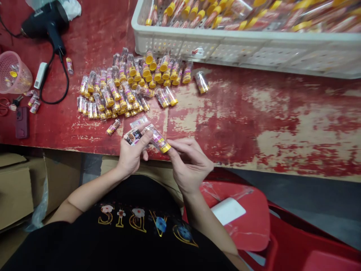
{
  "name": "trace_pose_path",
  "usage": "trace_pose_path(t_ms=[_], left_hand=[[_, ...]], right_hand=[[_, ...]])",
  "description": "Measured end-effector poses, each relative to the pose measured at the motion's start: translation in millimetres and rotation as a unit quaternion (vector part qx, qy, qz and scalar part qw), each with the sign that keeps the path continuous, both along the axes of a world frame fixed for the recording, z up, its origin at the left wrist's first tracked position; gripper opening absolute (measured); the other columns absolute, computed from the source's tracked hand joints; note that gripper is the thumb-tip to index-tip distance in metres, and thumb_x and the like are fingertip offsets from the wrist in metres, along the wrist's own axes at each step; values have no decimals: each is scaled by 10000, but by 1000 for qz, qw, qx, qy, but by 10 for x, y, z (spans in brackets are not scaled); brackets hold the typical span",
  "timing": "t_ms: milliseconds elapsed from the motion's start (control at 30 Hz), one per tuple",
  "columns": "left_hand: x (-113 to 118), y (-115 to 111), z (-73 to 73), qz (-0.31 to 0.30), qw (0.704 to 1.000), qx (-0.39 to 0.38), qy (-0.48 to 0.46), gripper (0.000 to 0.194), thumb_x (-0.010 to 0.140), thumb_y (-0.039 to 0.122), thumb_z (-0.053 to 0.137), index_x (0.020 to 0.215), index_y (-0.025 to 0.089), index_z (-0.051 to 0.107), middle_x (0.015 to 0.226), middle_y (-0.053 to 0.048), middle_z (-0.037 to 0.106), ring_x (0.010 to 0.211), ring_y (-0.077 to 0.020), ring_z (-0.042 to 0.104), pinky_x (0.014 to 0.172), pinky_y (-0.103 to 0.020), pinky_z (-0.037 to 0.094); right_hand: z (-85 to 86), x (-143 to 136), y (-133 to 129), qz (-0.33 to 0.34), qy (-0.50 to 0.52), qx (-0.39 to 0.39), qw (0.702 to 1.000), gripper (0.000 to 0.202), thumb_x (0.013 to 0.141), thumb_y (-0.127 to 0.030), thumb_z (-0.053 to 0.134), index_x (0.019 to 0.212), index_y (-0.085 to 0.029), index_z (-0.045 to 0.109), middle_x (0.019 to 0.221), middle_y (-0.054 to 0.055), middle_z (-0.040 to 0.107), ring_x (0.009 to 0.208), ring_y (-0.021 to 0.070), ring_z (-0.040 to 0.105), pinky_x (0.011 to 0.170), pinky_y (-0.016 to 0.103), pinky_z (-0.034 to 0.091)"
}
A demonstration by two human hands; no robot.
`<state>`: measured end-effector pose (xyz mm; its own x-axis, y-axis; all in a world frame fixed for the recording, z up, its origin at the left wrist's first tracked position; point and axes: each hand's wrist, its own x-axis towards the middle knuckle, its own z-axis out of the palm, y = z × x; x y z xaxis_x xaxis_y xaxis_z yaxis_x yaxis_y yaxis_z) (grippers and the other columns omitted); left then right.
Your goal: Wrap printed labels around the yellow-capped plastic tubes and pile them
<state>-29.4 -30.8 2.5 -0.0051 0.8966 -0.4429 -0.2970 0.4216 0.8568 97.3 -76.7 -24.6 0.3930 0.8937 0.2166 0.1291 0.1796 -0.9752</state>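
Observation:
Above the table's front edge, a clear tube with a yellow cap (158,140) is held between both hands. My left hand (132,152) pinches its clear end with thumb and fingers, and a small printed card or label (133,136) also shows in that hand. The fingertips of my right hand (190,162) close on the yellow cap end. Just behind the left fingers lies a clear plastic piece (138,122), partly covered. A single capped tube (113,127) rests to the left, and a big pile of similar tubes (113,90) spreads beyond the hands.
A white perforated crate (225,49) full of yellow-capped tubes stands at the back right. At the left are a heat gun (46,22) with its cord, a pink basket (24,77), a phone (22,122) and scissors (3,107). A red stool (239,226) stands below right.

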Motion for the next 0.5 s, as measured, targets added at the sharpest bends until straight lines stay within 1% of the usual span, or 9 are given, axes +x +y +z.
trace_pose_path(t_ms=[67,167,233,333,500], left_hand=[[11,-13,10,7,1000,-11,-4,432,638,452,860,911,163,692,712,22,620,468,-28,429,339,-162,320],[5,-16,9,2,1000,5,-7,487,657,411,856,1069,209,693,779,32,624,470,-18,424,342,-161,315],[-9,-18,5,-12,1000,15,-3,523,674,400,849,1139,229,682,804,26,629,477,-20,439,344,-160,317],[-24,-24,-2,-24,999,20,0,514,690,389,844,1147,221,679,806,18,630,482,-28,455,341,-165,321],[-14,-23,-9,-20,999,38,-12,536,664,360,865,1145,223,672,784,34,608,487,-29,456,332,-159,302]], right_hand=[[7,-14,10,8,6,-7,1000,234,832,-158,708,1024,-274,776,889,24,696,772,126,662,618,250,562],[19,-39,9,19,7,-13,1000,231,835,-156,707,1023,-272,775,887,24,702,784,131,667,629,258,569],[24,-57,3,12,11,-5,1000,236,825,-135,715,1004,-275,778,854,14,699,765,126,660,620,253,558],[22,-82,-5,-11,17,10,1000,235,809,-119,729,982,-271,779,821,7,696,731,119,647,602,248,541],[11,-112,-7,-28,24,17,999,222,795,-103,741,951,-258,775,814,4,697,730,117,642,607,252,523]])
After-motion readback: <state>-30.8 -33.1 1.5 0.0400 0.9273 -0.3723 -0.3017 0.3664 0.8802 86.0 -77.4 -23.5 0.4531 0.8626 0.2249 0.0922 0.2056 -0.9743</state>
